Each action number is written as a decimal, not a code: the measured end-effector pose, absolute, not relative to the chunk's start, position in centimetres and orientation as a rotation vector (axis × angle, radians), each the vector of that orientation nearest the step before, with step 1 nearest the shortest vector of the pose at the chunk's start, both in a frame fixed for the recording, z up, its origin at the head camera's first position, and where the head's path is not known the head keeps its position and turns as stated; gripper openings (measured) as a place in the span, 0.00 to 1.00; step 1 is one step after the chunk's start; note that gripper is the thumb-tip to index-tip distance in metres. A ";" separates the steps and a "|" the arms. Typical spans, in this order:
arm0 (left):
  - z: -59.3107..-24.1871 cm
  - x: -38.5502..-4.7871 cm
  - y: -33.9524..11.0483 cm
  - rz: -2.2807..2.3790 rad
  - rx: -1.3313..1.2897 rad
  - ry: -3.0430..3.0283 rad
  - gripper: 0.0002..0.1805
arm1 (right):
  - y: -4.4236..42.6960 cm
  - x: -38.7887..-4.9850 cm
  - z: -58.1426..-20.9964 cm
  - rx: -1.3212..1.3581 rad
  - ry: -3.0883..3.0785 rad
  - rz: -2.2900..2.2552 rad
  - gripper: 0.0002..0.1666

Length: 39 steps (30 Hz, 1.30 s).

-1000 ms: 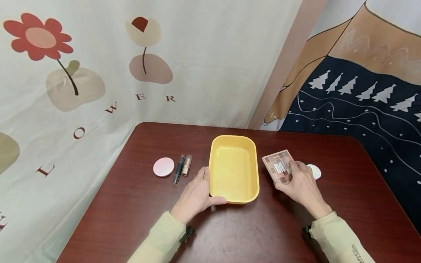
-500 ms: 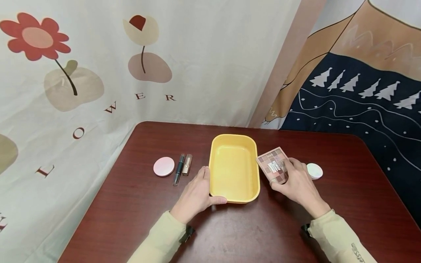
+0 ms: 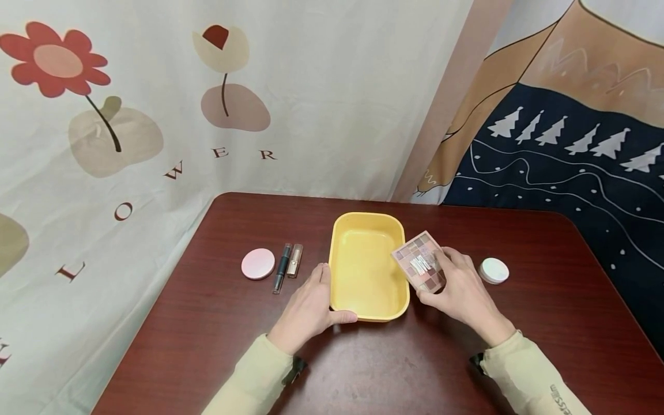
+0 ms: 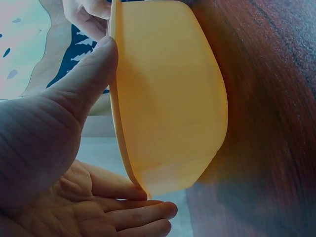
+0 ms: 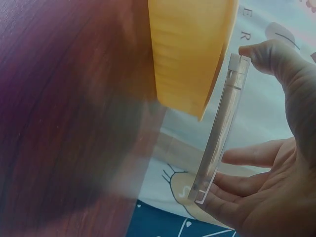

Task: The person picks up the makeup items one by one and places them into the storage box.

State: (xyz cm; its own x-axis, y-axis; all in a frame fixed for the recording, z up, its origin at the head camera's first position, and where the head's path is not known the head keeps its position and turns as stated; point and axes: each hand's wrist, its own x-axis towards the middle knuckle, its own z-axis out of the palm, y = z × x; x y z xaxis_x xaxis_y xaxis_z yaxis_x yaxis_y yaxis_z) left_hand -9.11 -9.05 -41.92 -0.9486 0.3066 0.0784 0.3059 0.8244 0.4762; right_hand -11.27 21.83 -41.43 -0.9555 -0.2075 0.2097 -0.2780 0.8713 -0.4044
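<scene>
Right hand [image 3: 457, 289]: pinches the eyeshadow palette [image 3: 418, 263] between thumb and fingers.
Eyeshadow palette: reaches leftward from the grip, one corner above the right rim of the yellow tray [image 3: 367, 271].
Yellow tray: left hand [image 3: 308, 305] touches its near left corner, fingers straight.
Table [image 3: 363, 369], left: pink compact [image 3: 257, 264], dark pen [image 3: 282, 268], gold tube [image 3: 294, 261].
Table, right: white round container [image 3: 494, 271].

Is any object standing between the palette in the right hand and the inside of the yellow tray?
None visible: the right hand holds the palette partly over the yellow tray, above its right rim.
</scene>
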 end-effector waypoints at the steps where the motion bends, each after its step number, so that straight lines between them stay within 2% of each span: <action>1: -41.9 -9.1 -9.0 0.781 0.501 2.999 0.50 | 21.7 -11.3 -41.4 0.388 -2.879 0.661 0.51; 24: -41.9 -9.0 -9.1 0.779 0.510 3.011 0.50 | 19.7 -11.5 -41.2 0.544 -2.860 0.680 0.54; 30: -41.9 -9.0 -9.1 0.794 0.510 3.004 0.48 | 19.1 -11.6 -41.2 0.590 -2.855 0.679 0.53; 39: -42.0 -9.0 -9.0 0.760 0.514 3.020 0.53 | 18.3 -11.8 -41.3 0.672 -2.837 0.676 0.53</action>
State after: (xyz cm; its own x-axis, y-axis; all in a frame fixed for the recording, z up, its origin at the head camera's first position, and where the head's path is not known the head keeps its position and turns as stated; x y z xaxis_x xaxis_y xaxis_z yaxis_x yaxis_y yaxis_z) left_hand -9.05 -9.03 -42.00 -0.9470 0.3078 0.0924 0.3149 0.8312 0.4583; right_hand -11.84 18.29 -41.28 -0.8886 -0.3899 0.2417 -0.4570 0.7981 -0.3927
